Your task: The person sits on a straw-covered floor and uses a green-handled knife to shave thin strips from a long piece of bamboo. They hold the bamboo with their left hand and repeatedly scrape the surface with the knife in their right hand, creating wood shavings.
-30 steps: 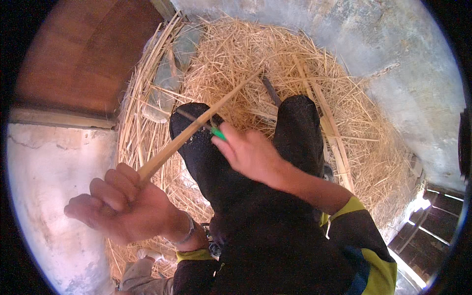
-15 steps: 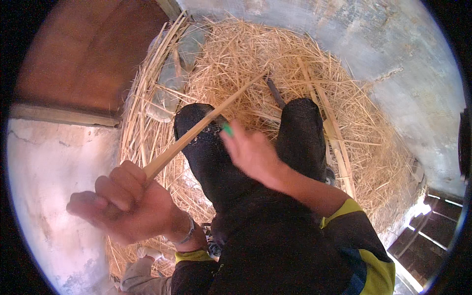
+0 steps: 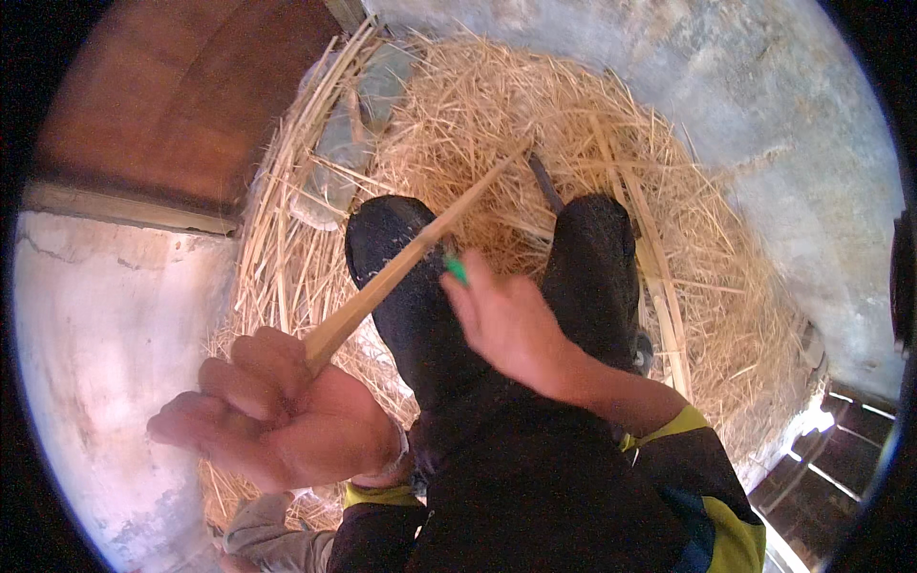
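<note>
My left hand (image 3: 287,411) is closed round the near end of a long pale wooden strip (image 3: 382,284). The strip slants up and away to the right, over my left knee, toward the straw. My right hand (image 3: 511,320) is closed on a small green-handled tool (image 3: 456,270), just below the strip's middle. Whether the tool touches the wood I cannot tell, and its working end is hidden or blurred. Small pale shavings are scattered on the dark trousers over my left thigh (image 3: 382,234).
Straw and shavings (image 3: 478,86) cover the floor. Long strips (image 3: 659,277) lie right of my right knee, and a bundle of strips (image 3: 330,86) leans at the far left. A dark stick (image 3: 545,181) lies between my knees. Pale walls (image 3: 764,86) stand close; another person's clothed limb (image 3: 277,535) shows lower left.
My left hand and the strip have shifted a little to the right and toward me. My right hand with the green-handled tool has moved slightly right and nearer to me.
</note>
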Motion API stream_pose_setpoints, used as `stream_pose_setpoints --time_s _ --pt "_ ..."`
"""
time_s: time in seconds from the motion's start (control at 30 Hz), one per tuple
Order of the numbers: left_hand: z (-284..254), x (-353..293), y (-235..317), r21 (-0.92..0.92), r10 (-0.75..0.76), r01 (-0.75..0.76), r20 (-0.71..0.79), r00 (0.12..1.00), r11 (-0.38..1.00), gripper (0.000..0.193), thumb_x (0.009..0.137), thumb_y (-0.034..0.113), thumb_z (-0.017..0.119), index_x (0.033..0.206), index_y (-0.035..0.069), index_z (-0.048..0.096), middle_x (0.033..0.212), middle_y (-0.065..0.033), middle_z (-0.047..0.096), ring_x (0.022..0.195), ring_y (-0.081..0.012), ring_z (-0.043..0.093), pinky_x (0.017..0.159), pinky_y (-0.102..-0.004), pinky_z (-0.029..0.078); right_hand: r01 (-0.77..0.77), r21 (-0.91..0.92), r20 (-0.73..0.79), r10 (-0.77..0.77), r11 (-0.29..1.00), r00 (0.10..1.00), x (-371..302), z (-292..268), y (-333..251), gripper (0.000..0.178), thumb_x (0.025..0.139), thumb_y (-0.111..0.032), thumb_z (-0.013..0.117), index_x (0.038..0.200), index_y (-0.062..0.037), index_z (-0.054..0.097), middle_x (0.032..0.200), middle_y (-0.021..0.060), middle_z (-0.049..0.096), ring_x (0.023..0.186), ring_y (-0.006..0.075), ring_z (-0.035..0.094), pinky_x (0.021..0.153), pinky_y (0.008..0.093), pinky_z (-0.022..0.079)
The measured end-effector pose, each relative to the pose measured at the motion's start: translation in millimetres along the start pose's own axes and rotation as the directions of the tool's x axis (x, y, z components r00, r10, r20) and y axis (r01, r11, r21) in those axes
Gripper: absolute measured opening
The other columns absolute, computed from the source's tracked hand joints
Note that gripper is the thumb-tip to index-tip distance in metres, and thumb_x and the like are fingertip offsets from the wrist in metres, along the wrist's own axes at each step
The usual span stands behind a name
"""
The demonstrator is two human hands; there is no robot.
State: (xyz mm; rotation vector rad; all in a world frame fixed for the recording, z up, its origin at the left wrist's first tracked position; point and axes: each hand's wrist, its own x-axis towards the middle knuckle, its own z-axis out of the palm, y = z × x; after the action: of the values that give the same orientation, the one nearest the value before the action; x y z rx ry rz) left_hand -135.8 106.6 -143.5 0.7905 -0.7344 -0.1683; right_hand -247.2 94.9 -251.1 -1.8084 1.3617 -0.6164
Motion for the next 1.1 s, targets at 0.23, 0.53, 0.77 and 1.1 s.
stream_pose_setpoints --time_s 0.23,0.53,0.77,1.1 --pt "3.5 -0.1 3.6 0.031 -0.027 0.027 -0.005 1.0 0.999 0.035 0.096 0.029 0.041 0.064 0.016 0.029 0.05 0.0052 0.017 0.044 -0.006 0.015 0.044 -0.0234 0.016 -0.051 -0.173 -0.138 0.027 0.984 0.99 17.9 2.1 24.1 0.02 0.089 -0.022 0.05 0.093 -0.0024 0.044 0.055 0.0222 0.054 0.052 0.0399 0.057 0.043 0.0479 0.045" --pt "1.2 -2.3 3.5 -0.001 -0.031 0.031 0.041 0.999 1.0 0.035 0.097 0.031 0.037 0.066 0.015 0.032 0.049 0.0051 0.017 0.045 -0.0065 0.015 0.045 -0.0245 0.015 -0.032 -0.122 0.018 0.034 0.992 0.999 2.2 -13.7 3.3 0.023 0.088 -0.022 0.051 0.097 -0.0017 0.046 0.056 0.0211 0.055 0.054 0.0385 0.059 0.047 0.0457 0.048" --pt "-19.7 2.6 2.8 -0.256 0.008 0.115 0.434 0.901 0.96 0.037 0.097 0.038 0.028 0.067 0.017 0.034 0.043 0.0047 0.024 0.038 -0.0064 0.018 0.041 -0.0228 0.019 0.182 -0.073 0.107 -0.174 0.981 0.979 -14.4 -32.3 -11.8 0.019 0.088 -0.022 0.052 0.092 -0.0036 0.046 0.055 0.0169 0.054 0.054 0.0367 0.058 0.046 0.045 0.046" --pt "-34.2 26.0 -9.1 -0.364 0.186 0.158 0.746 0.64 0.918 0.04 0.094 0.046 0.03 0.069 0.015 0.037 0.043 0.0006 0.037 0.035 -0.0123 0.03 0.04 -0.0259 0.032 0.257 -0.26 -0.088 -0.288 0.931 0.954 -14.4 -12.5 2.2 0.017 0.085 -0.019 0.056 0.084 -0.0052 0.046 0.054 0.0125 0.053 0.047 0.0316 0.057 0.041 0.041 0.045"
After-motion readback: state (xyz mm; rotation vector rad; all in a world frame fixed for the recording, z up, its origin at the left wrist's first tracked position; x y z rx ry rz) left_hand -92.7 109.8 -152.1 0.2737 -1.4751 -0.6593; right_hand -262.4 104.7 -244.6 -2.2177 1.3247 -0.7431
